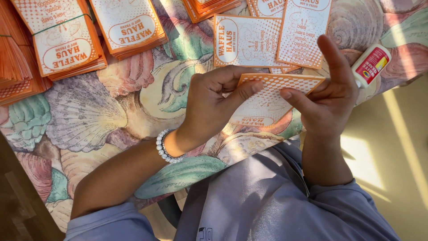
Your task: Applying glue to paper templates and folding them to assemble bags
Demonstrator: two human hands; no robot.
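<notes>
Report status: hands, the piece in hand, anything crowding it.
Left hand and right hand both pinching one orange-and-white paper sleeve. Sleeve held above shell-print tablecloth. Loose sleeves and glue bottle close behind.

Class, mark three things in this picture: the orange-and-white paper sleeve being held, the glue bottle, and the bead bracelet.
paper sleeve (pixel 267 100), head view, on its dotted middle panel.
glue bottle (pixel 372 64), head view, on its red label.
bead bracelet (pixel 162 147), head view, on the white beads at the left wrist.

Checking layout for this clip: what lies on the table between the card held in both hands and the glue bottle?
In the head view, only the right hand gripping the orange-and-white card fills that stretch; the glue bottle lies just past its raised finger on the shell-patterned tablecloth.
</notes>
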